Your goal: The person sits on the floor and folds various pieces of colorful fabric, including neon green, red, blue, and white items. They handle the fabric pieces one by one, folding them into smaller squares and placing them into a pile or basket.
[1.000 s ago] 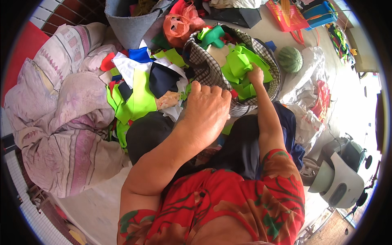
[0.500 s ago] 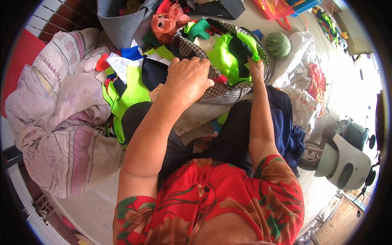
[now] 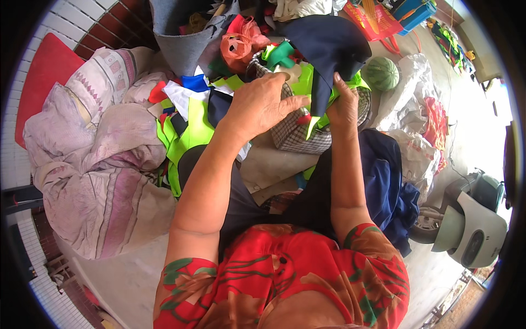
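In front of me stands a checked fabric bag full of cloth scraps, mostly lime green. My right hand grips a dark navy cloth piece over the bag, thumb on top. The cloth spreads wide beyond the hand, and a narrow strip of it hangs down with a lime green tip beside it. At the bag's left side hovers my left hand, thumb stretched toward the hanging strip and apart from the fingers, with nothing seen in it. Left of the bag lies a heap of lime green, white, blue and navy scraps.
A grey bucket and a red plastic bag stand behind the scraps. Bundled pale bedding fills the left. Rightward are a watermelon, white plastic bags, navy cloth and a grey-white wheeled machine.
The navy cloth has come up out of the bag in my right hand and is now spread above it. My left hand has opened, its thumb now stretched out to the right.
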Motion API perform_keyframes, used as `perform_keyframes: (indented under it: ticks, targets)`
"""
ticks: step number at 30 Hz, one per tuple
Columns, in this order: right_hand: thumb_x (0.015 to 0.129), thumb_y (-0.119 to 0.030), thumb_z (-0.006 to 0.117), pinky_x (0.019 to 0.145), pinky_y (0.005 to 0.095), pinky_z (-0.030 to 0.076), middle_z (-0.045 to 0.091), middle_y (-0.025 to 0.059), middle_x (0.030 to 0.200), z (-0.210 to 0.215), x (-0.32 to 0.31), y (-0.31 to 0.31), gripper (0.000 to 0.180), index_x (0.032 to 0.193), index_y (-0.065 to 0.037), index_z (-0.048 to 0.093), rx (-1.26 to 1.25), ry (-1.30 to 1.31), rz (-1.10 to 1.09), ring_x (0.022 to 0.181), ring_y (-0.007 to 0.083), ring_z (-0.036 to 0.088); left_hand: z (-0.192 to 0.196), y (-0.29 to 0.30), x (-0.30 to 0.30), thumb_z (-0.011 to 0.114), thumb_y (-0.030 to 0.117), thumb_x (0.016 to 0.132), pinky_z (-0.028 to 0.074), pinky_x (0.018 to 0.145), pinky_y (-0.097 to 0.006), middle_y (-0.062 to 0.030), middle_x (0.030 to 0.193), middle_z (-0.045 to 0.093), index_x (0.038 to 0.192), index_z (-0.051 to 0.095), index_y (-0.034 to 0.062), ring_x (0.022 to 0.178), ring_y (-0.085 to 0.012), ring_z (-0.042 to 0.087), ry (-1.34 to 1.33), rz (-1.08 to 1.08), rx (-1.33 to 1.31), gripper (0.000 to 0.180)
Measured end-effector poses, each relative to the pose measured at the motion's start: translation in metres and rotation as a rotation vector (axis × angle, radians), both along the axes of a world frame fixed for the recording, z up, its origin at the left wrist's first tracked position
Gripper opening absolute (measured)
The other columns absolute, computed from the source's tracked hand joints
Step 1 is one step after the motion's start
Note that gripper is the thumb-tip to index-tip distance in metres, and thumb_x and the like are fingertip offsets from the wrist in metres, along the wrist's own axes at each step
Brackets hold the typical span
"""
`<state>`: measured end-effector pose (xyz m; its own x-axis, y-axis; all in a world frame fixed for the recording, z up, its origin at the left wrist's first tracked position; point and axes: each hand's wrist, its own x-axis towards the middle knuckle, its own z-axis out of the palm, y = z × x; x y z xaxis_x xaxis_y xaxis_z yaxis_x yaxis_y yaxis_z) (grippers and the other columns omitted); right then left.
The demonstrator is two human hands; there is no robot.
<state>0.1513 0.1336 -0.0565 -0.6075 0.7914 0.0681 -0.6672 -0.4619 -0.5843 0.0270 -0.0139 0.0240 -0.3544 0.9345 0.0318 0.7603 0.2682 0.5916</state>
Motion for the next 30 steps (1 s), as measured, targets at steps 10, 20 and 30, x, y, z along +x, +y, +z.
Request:
perform_keyframes:
  ticks: [10, 20, 30]
  targets:
    - [0.074, 0.003, 0.065, 0.091, 0.0338, 0.046, 0.058, 0.0080, 0.115, 0.040, -0.020, -0.066, 0.054, 0.125, -0.005, 0.048, 0.093, -0.152, 0.162, 0.104, 0.0203, 0.057, 0.018, -0.001, 0.000, 0.065, 0.033, 0.085, 0.042, 0.085, -0.027, -0.0042, 0.113, 0.055, 0.121, 0.051, 0.0030, 0.099, -0.0131, 0.051, -1.194, 0.257, 0.370, 0.048]
    - [0.088, -0.019, 0.057, 0.088, 0.0348, 0.050, 0.062, 0.0097, 0.108, 0.027, -0.025, -0.058, 0.035, 0.118, -0.002, 0.053, -0.119, -0.126, 0.077, 0.095, 0.0205, 0.063, 0.007, 0.001, -0.016, 0.069, 0.035, 0.081, 0.048, 0.084, -0.033, -0.0112, 0.110, 0.058, 0.112, 0.055, -0.0055, 0.096, -0.0177, 0.057, -1.489, 0.522, 0.612, 0.052]
    - [0.089, -0.017, 0.056, 0.081, 0.0332, 0.054, 0.063, 0.0109, 0.106, 0.026, -0.021, -0.051, 0.030, 0.113, 0.000, 0.054, -0.130, -0.096, 0.149, 0.092, 0.0206, 0.064, 0.013, -0.007, -0.019, 0.070, 0.029, 0.081, 0.050, 0.082, -0.034, -0.0137, 0.106, 0.060, 0.109, 0.056, -0.0075, 0.093, -0.0202, 0.060, -1.554, 0.424, 0.689, 0.049]
